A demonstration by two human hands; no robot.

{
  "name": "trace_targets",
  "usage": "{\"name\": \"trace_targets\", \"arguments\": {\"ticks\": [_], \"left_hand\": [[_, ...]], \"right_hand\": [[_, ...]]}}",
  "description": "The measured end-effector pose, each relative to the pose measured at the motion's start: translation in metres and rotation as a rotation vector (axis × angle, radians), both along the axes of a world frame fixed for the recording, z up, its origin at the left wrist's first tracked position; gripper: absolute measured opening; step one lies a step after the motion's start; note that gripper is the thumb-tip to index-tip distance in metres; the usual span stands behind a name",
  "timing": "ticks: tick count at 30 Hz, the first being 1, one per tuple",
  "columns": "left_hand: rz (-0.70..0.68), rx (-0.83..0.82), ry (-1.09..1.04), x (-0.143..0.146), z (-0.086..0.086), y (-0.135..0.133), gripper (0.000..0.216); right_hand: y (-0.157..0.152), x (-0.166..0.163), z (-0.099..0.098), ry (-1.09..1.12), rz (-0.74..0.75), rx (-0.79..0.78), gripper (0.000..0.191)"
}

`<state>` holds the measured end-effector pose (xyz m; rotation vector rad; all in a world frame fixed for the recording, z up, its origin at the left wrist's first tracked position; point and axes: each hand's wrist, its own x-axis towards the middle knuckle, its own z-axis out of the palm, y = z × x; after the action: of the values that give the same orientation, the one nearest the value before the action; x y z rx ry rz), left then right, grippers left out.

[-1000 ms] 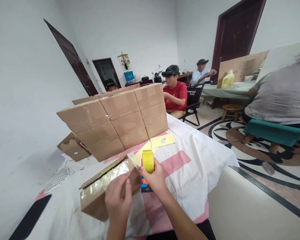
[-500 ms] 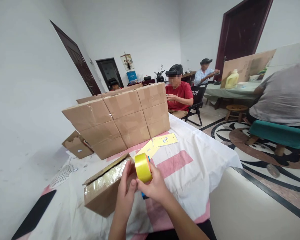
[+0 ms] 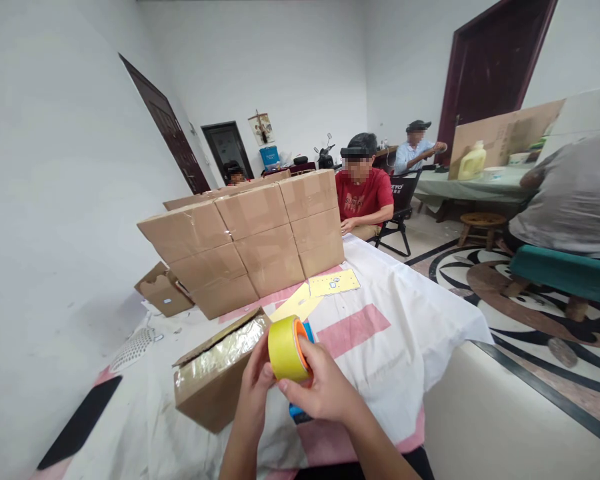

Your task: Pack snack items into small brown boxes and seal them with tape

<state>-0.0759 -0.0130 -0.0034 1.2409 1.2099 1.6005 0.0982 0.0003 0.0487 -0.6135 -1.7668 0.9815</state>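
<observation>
Head view: right hand (image 3: pixel 327 393) clamps the tape roll (image 3: pixel 285 348) upright while left fingers (image 3: pixel 258 373) pinch its rim, beside the box (image 3: pixel 215 377).

Yellow tape roll (image 3: pixel 283 348), orange core, apparently on edge, above table.

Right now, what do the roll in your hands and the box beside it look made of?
Tape roll: glossy yellow plastic film, likely, on an orange core. Small box: matte brown corrugated cardboard, its top shiny and crinkled, apparently under clear tape. Both hands hold the roll.
</observation>
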Motion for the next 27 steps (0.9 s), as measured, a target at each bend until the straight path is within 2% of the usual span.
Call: {"name": "trace_targets", "arguments": {"ticks": [5,9,14,17,20,24,27], "left_hand": [[-0.007,-0.027,-0.046,0.004,-0.002,-0.002,0.080],[0.020,-0.037,0.023,0.011,0.002,-0.006,0.079],[-0.038,-0.061,0.123,0.026,0.002,-0.009,0.060],[-0.073,-0.044,0.265,0.036,0.002,-0.009,0.045],[-0.056,-0.051,0.399,0.043,0.003,-0.008,0.040],[-0.028,-0.018,0.434,0.050,0.005,-0.006,0.035],[0.001,0.049,0.438,0.055,0.008,-0.007,0.033]], "right_hand": [[0.005,0.004,-0.002,0.003,0.030,0.025,0.019],[0.010,0.007,-0.010,0.038,-0.016,0.028,0.028],[0.017,0.005,-0.029,0.137,-0.183,-0.042,0.037],[0.025,0.003,-0.040,0.216,-0.278,-0.090,0.043],[0.032,0.004,-0.046,0.299,-0.303,-0.149,0.054],[0.036,0.006,-0.048,0.357,-0.339,-0.222,0.066],[0.040,0.008,-0.048,0.386,-0.305,-0.256,0.070]]}}
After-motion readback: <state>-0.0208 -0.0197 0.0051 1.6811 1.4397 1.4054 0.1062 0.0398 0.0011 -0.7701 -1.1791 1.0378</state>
